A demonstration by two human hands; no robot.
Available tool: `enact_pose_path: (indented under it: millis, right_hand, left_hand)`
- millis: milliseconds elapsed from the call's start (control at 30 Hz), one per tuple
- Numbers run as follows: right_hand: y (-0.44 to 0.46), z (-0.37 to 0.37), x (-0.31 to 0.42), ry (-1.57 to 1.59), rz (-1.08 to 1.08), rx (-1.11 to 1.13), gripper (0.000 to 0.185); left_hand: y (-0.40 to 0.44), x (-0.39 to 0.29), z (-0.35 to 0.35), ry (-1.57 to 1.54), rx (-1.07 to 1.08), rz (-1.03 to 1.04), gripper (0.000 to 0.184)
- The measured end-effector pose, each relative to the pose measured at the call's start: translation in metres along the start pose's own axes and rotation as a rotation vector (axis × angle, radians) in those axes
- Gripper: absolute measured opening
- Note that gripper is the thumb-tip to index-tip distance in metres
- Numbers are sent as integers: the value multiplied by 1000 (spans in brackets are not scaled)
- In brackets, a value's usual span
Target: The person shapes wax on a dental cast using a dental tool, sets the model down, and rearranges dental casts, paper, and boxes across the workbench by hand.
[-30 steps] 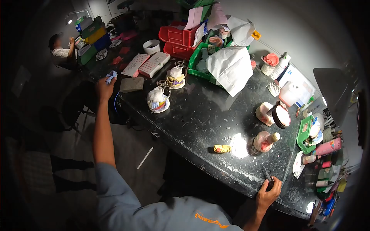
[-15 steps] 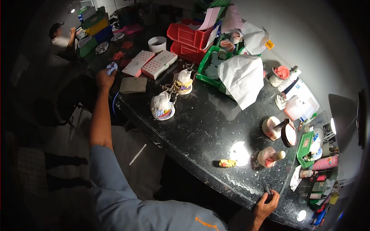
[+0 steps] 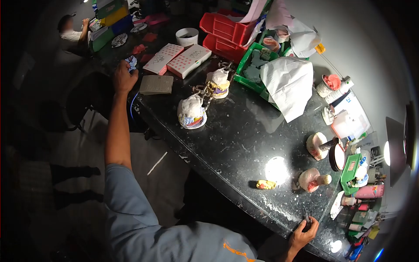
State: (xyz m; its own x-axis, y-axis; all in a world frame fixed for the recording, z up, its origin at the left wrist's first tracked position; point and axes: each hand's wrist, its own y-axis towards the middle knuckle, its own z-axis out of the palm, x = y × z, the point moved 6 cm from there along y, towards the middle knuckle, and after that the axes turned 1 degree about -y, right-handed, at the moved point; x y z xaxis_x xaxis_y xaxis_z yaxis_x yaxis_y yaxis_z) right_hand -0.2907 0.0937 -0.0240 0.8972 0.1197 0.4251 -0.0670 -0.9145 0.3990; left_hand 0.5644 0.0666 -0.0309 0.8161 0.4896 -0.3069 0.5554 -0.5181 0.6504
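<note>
Shifted farther past the greyish pad (image 3: 156, 85) since earlier, my left hand (image 3: 125, 79) clutches a bluish lump (image 3: 132, 63), while my right hand (image 3: 303, 232) grips a slim dark tool (image 3: 308, 220).

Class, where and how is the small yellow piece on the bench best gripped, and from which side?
Probably pinch the yellow piece at its middle, across its long sides, coming down from the near-edge side of the bench: it lies low, is longer than wide, and has open surface around it. The right hand, nearest, holds a tool.
</note>
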Motion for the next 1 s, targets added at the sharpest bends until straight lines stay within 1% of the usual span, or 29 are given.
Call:
enact_pose_path:
  millis: [33, 67, 100, 167, 300, 400, 500, 533, 633, 667, 700, 767, 833, 900, 933, 1000]
  right_hand:
    - [-1, 0, -3, 6, 13, -7, 23]
    - [0, -1, 1, -4, 13, -16, 23]
    - [0, -1, 2, 36, 95, -5, 23]
    - [2, -4, 9, -24, 24, -18, 22]
    - [3, -7, 12, -49, 37, -28, 21]
    - [2, -8, 8, -66, 56, -39, 20]
    - [1, -9, 8, -73, 58, -43, 21]
    - [1, -9, 8, -75, 59, -43, 21]
    - [-1, -10, 4, -69, 65, -40, 21]
    - [-1, -10, 4, -65, 61, -44, 21]
    - [-1, -10, 3, -59, 58, -46, 21]
    - [-1, -9, 4, -58, 51, -44, 21]
    - [-2, -10, 3, -71, 49, -36, 21]
    - [-2, -9, 4, -87, 39, -23, 20]
    - [-1, -9, 4, -77, 33, -23, 20]
    - [-2, -10, 4, -50, 17, -31, 20]
  left_hand:
    - [-1, -7, 0, 19, -1, 47, 37]
    - [-1, -6, 1, 63, -3, 48, 38]
    - [0, -1, 6, 95, 0, 57, 40]
    - [1, 7, 13, 133, 20, 74, 42]
    - [4, 16, 19, 103, 0, 98, 42]
    - [8, 25, 24, 15, 18, 128, 38]
    - [7, 21, 19, -86, -39, 147, 36]
    - [4, 8, 7, -69, -102, 206, 37]
    - [1, 42, 6, -241, -269, -11, 37]
    - [-4, 54, 2, -360, -384, -57, 34]
    - [-10, 43, -17, -394, -439, -50, 32]
    - [-43, -22, -69, -470, -545, -34, 28]
    - [-89, -101, -121, -716, -503, -32, 25]
    - [-138, -170, -140, -881, -365, 94, 16]
    - [-158, -233, -158, -866, -285, 335, 14]
    - [-194, -318, -164, -774, 95, 526, 28]
